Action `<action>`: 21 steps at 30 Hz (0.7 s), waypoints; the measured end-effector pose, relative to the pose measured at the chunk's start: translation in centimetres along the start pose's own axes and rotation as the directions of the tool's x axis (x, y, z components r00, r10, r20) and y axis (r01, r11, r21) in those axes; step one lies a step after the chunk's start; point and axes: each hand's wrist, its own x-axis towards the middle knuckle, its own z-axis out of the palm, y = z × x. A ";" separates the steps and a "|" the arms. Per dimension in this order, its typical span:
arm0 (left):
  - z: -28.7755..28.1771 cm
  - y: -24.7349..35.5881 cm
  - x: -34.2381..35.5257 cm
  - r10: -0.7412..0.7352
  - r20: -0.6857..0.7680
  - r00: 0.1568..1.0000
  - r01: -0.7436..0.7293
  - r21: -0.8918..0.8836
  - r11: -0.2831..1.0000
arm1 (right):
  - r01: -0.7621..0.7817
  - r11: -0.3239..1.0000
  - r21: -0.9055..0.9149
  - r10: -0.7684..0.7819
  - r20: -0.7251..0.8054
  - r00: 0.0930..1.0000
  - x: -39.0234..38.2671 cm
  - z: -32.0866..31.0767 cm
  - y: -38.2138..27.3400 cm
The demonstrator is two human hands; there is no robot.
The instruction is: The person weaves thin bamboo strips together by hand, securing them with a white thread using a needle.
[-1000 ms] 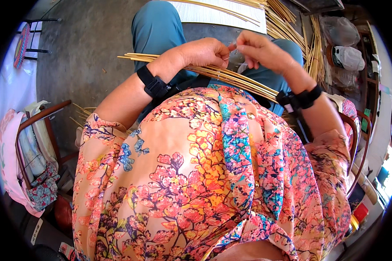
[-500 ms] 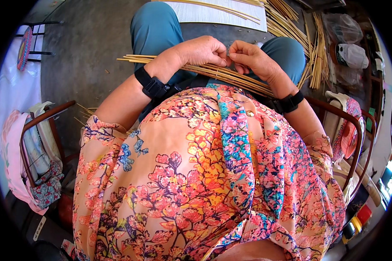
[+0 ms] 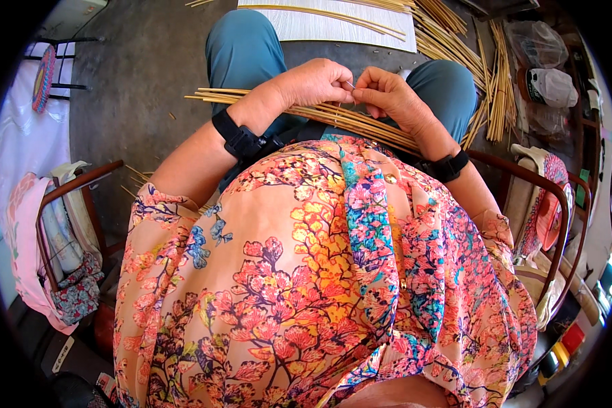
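Observation:
A bunch of long, thin tan sticks (image 3: 360, 123) lies across my lap, passing under both wrists. Just above it my left hand (image 3: 317, 80) is closed in a pinch, its fingertips turned toward the right. My right hand (image 3: 389, 94) pinches too, thumb against forefinger, almost meeting the left. A short, thin, pale strand (image 3: 350, 85) shows between the two sets of fingertips; whether it is wire or thread I cannot tell. Both hands seem to hold it, one at either end.
More sticks (image 3: 449, 51) lie in bundles on the floor at the far right, beside a pale board (image 3: 333, 24) bearing several sticks. Chair arms (image 3: 78, 182) flank me, with cloths draped at the left. Plastic bags (image 3: 551, 87) stand at right; a stool (image 3: 44, 78) is far left.
The right hand has turned slightly and its fingertips have come closer to the left hand's. The pale strand now shows between them. The sticks have hardly moved.

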 end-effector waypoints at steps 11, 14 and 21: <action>0.1 -0.3 -0.4 0.001 -0.264 0.964 -0.056 -0.202 0.978 | 0.042 0.997 0.068 -0.042 -0.006 0.999 0.2 0.6 0.1; 0.1 -0.4 -0.4 -0.035 -0.268 0.963 -0.030 -0.236 0.971 | 0.085 0.995 0.061 -0.079 -0.086 0.993 0.5 0.4 0.7; -0.2 0.0 -0.5 -0.085 -0.216 0.973 0.027 -0.261 0.965 | 0.063 0.997 -0.041 -0.069 -0.174 0.982 0.7 0.3 1.0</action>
